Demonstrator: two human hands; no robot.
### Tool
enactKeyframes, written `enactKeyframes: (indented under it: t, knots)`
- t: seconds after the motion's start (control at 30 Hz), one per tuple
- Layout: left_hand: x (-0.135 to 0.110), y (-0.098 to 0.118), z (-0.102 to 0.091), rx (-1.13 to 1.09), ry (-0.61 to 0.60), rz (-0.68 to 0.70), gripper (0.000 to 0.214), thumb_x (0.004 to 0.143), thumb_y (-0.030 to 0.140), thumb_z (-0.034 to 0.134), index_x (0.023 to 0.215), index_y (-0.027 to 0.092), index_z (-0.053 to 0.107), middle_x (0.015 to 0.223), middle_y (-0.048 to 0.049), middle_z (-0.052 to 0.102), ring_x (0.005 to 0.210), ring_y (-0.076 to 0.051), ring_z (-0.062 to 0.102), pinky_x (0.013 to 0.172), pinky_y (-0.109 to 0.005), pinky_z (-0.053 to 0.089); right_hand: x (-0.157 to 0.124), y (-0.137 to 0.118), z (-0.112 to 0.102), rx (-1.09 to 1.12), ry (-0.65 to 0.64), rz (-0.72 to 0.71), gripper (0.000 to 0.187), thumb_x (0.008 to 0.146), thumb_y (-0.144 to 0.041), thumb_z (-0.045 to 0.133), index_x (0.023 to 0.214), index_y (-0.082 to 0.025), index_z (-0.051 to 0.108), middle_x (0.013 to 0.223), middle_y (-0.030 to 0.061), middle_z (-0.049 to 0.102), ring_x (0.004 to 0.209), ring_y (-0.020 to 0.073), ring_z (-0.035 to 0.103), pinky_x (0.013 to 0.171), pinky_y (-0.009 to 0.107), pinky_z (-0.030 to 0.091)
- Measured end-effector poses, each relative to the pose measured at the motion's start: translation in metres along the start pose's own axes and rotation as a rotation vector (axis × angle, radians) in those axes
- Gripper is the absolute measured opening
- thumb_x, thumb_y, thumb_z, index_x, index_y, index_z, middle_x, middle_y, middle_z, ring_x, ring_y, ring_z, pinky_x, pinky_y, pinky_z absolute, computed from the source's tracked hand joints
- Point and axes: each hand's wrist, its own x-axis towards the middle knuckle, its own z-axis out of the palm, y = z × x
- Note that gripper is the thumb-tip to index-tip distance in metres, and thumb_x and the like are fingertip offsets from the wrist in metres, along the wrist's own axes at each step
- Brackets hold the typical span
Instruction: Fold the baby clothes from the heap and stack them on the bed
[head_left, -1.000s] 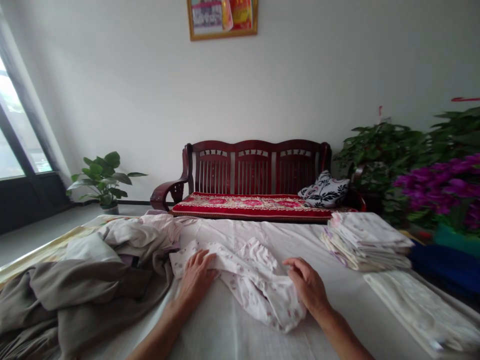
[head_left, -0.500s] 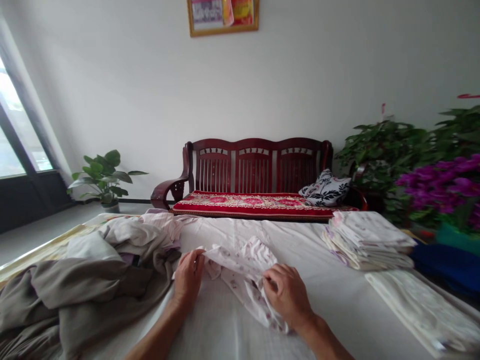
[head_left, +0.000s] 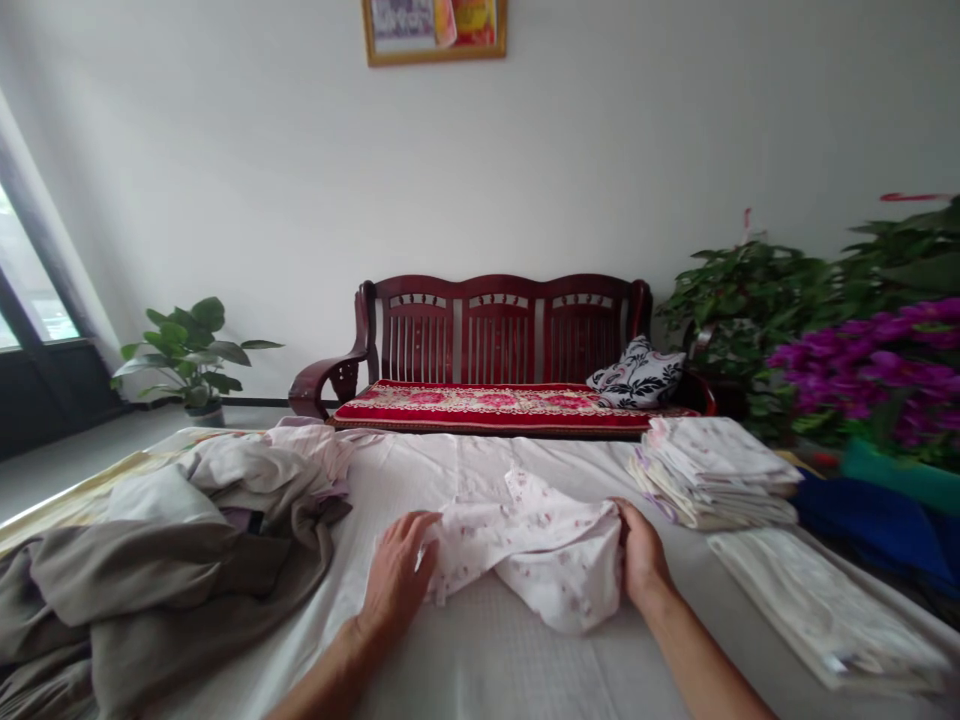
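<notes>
A white garment with a small reddish print [head_left: 555, 550] lies loosely bunched on the white sheet, between my two hands. Its lower right part bulges in a rounded fold. My left hand [head_left: 401, 570] is at the garment's left end, fingers curled over the cloth edge with the thumb below. At the opposite end my right hand [head_left: 641, 555] grips the edge, thumb towards me, and its fingertips are hidden behind the fabric. What exact kind of garment it is, I cannot tell.
Rumpled grey-brown and pale clothes [head_left: 210, 570] are heaped on the left. To the right stand a stack of folded white cloths [head_left: 720, 475] and a flat folded cream piece [head_left: 825, 610]. Beyond the sheet-covered surface [head_left: 480, 660] is a red wooden bench [head_left: 495, 340]. Purple flowers [head_left: 877, 365] flank it.
My right hand has moved right and turned, pulling the garment's right end outward. The twisted cloth is now wider and more opened. My left hand has shifted slightly right and stays at its end.
</notes>
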Motion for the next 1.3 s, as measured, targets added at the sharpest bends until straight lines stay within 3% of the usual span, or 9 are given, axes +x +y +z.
enactKeyframes:
  t: [0.27,0.37,0.5,0.67,0.9,1.03,1.1,1.2,1.3]
  knots:
    - [0.008,-0.013,0.013,0.065,-0.272,-0.141,0.059,0.092,0.041,0.050,0.145,0.016,0.049,0.137,-0.0143,0.062,0.133,-0.031,0.049,0.113,-0.046,0.032,-0.019,-0.024,-0.002,-0.157,-0.690,0.368,0.046,0.081,-0.060,0.061,0.084,-0.015,0.072,0.062,0.0010,0.065,0.062,0.0189,0.061,0.063,0.030,0.046]
    - [0.011,-0.003,0.014,-0.034,-0.304,-0.233,0.069,0.086,0.041,0.057,0.150,0.018,0.043,0.123,-0.0112,0.069,0.115,-0.027,0.060,0.102,-0.038,0.042,-0.010,-0.010,0.003,-0.225,-0.542,0.254,0.048,0.076,-0.063,0.066,0.082,-0.016,0.071,0.061,-0.0003,0.062,0.058,0.0170,0.057,0.061,0.029,0.044]
    - [0.016,0.003,0.013,-0.251,-0.277,-0.339,0.062,0.090,0.045,0.048,0.146,0.018,0.050,0.099,-0.0066,0.074,0.092,-0.023,0.067,0.086,-0.033,0.048,0.007,0.014,0.011,-0.378,-0.335,0.060,0.064,0.064,-0.054,0.076,0.117,-0.019,0.066,0.104,0.0080,0.071,0.084,0.0227,0.067,0.078,0.034,0.050]
    - [0.018,0.000,0.011,-0.513,-0.198,-0.280,0.053,0.096,0.052,0.037,0.109,0.018,0.075,0.108,-0.0072,0.075,0.103,-0.024,0.066,0.092,-0.031,0.048,0.011,0.019,0.017,-0.593,-0.535,0.051,0.073,0.059,-0.050,0.081,0.123,-0.018,0.067,0.109,0.0088,0.072,0.100,0.0292,0.066,0.091,0.039,0.048]
    - [0.031,-0.012,0.020,-0.388,-0.134,-0.430,0.064,0.091,0.045,0.047,0.146,0.013,0.047,0.126,-0.0159,0.065,0.089,-0.020,0.067,0.084,-0.032,0.050,-0.023,-0.014,0.036,-0.341,-0.742,0.032,0.029,0.072,-0.038,0.073,0.092,-0.017,0.074,0.087,0.0013,0.073,0.086,0.0233,0.064,0.079,0.031,0.047]
    - [0.047,-0.005,0.025,-0.336,-0.317,-0.423,0.072,0.085,0.036,0.055,0.152,0.015,0.038,0.120,-0.0129,0.068,0.078,-0.017,0.066,0.070,-0.027,0.048,-0.040,-0.030,0.041,-0.072,-0.836,0.165,0.024,0.072,-0.035,0.078,0.087,-0.018,0.071,0.079,-0.0020,0.070,0.072,0.0155,0.060,0.070,0.026,0.044]
    - [0.052,0.000,0.027,-0.278,-0.426,-0.354,0.057,0.081,0.032,0.057,0.136,0.017,0.057,0.099,-0.0070,0.074,0.075,-0.018,0.065,0.067,-0.026,0.044,-0.043,-0.034,0.043,-0.023,-0.837,0.193,0.023,0.070,-0.034,0.080,0.082,-0.018,0.069,0.074,-0.0036,0.068,0.066,0.0132,0.057,0.066,0.025,0.043]
    - [0.054,0.005,0.028,-0.212,-0.440,-0.246,0.018,0.077,0.028,0.060,0.085,0.018,0.073,0.077,-0.0036,0.071,0.074,-0.019,0.063,0.066,-0.026,0.040,-0.039,-0.038,0.044,0.009,-0.692,0.127,0.023,0.066,-0.031,0.082,0.081,-0.018,0.071,0.073,-0.0040,0.068,0.067,0.0136,0.057,0.066,0.025,0.043]
    - [0.051,0.003,0.022,-0.251,-0.331,-0.258,0.018,0.081,0.031,0.054,0.076,0.018,0.065,0.069,-0.0014,0.065,0.066,-0.016,0.059,0.061,-0.024,0.037,-0.024,-0.044,0.038,0.143,-0.376,-0.003,0.028,0.061,-0.027,0.084,0.086,-0.021,0.073,0.080,-0.0026,0.072,0.076,0.0174,0.062,0.073,0.028,0.048]
